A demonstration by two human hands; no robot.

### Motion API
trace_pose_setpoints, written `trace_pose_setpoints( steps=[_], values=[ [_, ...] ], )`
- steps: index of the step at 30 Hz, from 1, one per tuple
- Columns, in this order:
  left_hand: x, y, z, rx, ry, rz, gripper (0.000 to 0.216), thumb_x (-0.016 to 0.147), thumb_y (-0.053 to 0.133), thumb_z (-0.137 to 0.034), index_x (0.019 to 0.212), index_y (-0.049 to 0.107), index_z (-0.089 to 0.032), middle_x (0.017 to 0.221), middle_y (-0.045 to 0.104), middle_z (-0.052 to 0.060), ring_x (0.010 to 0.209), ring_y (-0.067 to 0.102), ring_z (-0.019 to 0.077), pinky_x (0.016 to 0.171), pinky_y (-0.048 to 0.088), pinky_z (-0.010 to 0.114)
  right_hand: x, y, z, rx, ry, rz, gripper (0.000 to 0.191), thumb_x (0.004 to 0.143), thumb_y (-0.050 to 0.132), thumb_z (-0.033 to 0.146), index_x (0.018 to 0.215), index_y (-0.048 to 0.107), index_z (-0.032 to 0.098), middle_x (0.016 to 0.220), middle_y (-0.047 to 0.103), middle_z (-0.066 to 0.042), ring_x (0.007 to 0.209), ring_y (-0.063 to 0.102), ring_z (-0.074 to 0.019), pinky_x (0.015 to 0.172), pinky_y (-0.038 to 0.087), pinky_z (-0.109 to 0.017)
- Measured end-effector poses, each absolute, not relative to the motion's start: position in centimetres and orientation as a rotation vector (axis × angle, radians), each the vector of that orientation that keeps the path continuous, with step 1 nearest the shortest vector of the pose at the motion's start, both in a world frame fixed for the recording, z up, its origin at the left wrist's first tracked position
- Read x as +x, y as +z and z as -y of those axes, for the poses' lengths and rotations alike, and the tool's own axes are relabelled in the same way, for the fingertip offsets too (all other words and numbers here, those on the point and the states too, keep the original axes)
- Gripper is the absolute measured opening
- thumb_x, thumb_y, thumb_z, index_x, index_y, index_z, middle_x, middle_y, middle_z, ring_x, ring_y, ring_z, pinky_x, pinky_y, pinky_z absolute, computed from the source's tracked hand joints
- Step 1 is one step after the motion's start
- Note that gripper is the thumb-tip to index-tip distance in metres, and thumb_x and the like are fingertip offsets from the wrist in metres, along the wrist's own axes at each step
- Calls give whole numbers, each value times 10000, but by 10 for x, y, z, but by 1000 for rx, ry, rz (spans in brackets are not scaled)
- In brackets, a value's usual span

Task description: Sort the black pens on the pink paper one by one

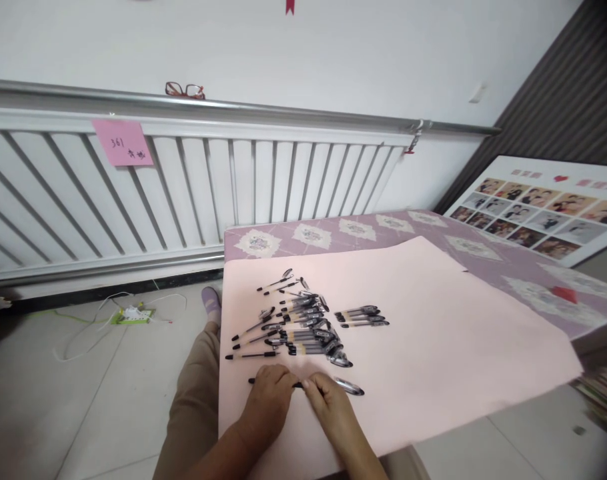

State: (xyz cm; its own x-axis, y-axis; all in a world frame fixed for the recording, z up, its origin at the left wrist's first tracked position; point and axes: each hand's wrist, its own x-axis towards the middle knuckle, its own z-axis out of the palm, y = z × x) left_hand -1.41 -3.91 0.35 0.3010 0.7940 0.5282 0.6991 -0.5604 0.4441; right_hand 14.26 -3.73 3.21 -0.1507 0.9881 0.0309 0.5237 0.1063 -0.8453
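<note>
A black pen [351,387] lies across the near edge of a large pink paper sheet [433,333]. My left hand [268,400] pinches its barrel end and my right hand [331,403] pinches its cap end; the two hands meet over the pen. Just beyond them is a heap of several black pens [303,327], with loose uncapped pens [251,333] to its left and a small neat group of capped pens [361,317] to its right.
The pink sheet covers a table with a purple patterned cloth [483,253]. A white radiator [183,187] with a pink note [122,142] and red glasses [185,90] stands behind. A photo board [538,207] leans at right. My leg [193,400] and a cable [128,313] are at left.
</note>
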Motion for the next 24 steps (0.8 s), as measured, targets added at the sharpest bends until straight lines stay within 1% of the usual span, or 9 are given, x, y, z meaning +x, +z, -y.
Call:
trace_pose_setpoints(
  steps=[2, 4, 9, 10, 14, 17, 20, 22, 24],
  values=[
    [-14, 3, 39, 2421, 1088, -1405, 183, 842, 439, -120, 904, 594, -194, 836, 584, 53, 783, 529, 199, 724, 443, 371, 143, 33, 37, -1452, 969, 1744, 156, 818, 498, 308, 713, 550, 204, 696, 563, 10, 674, 525, -161, 634, 406, -254],
    [-14, 2, 39, 2427, 1061, -1397, 193, 833, 443, -113, 919, 592, -200, 836, 583, 50, 784, 527, 199, 720, 441, 368, 143, 33, 37, -1436, 995, 1729, 104, 797, 523, 279, 741, 565, 203, 714, 578, 11, 681, 535, -158, 634, 416, -246],
    [-14, 0, 38, 2455, 1029, -1401, 196, 834, 425, -107, 886, 593, -193, 798, 576, 43, 770, 526, 191, 723, 431, 360, 142, 32, 36, -1469, 951, 1709, 256, 802, 515, 317, 574, 504, 202, 582, 515, 26, 593, 491, -152, 574, 389, -251],
    [-13, 0, 38, 2455, 1025, -1404, 198, 835, 422, -106, 882, 594, -192, 794, 576, 42, 768, 527, 189, 721, 430, 354, 142, 33, 36, -1466, 948, 1708, 250, 801, 517, 319, 581, 511, 202, 591, 522, 24, 598, 494, -153, 579, 391, -253],
    [-13, 2, 38, 2458, 1006, -1416, 192, 837, 434, -115, 882, 599, -203, 797, 588, 36, 757, 531, 187, 713, 423, 347, 140, 35, 38, -1430, 1011, 1664, 133, 767, 553, 301, 678, 570, 204, 672, 578, 16, 653, 529, -161, 617, 415, -250],
    [-13, 7, 40, 2449, 1034, -1446, 191, 839, 446, -134, 934, 596, -206, 809, 603, 37, 765, 539, 189, 727, 416, 348, 141, 34, 37, -1450, 1038, 1597, 186, 752, 560, 334, 615, 541, 209, 609, 546, 26, 618, 513, -161, 589, 411, -247],
    [-13, 13, 41, 2408, 1085, -1518, 240, 828, 472, -147, 1040, 567, -208, 869, 620, 40, 820, 544, 194, 807, 385, 376, 145, 33, 35, -1475, 1034, 1552, 207, 770, 535, 371, 639, 540, 211, 623, 547, 21, 635, 516, -165, 608, 416, -252],
    [-13, 16, 42, 2388, 1094, -1577, 258, 814, 496, -150, 1054, 562, -219, 900, 629, 33, 855, 542, 201, 857, 344, 406, 148, 33, 34, -1486, 1039, 1525, 215, 781, 520, 390, 664, 541, 211, 631, 544, 20, 636, 513, -164, 606, 417, -251],
    [-12, 16, 41, 2386, 1077, -1618, 247, 805, 507, -141, 1024, 575, -234, 892, 637, 19, 865, 541, 204, 874, 312, 418, 152, 34, 34, -1488, 1065, 1486, 220, 784, 513, 401, 675, 539, 212, 625, 533, 24, 618, 501, -158, 587, 416, -247]
  ],
)
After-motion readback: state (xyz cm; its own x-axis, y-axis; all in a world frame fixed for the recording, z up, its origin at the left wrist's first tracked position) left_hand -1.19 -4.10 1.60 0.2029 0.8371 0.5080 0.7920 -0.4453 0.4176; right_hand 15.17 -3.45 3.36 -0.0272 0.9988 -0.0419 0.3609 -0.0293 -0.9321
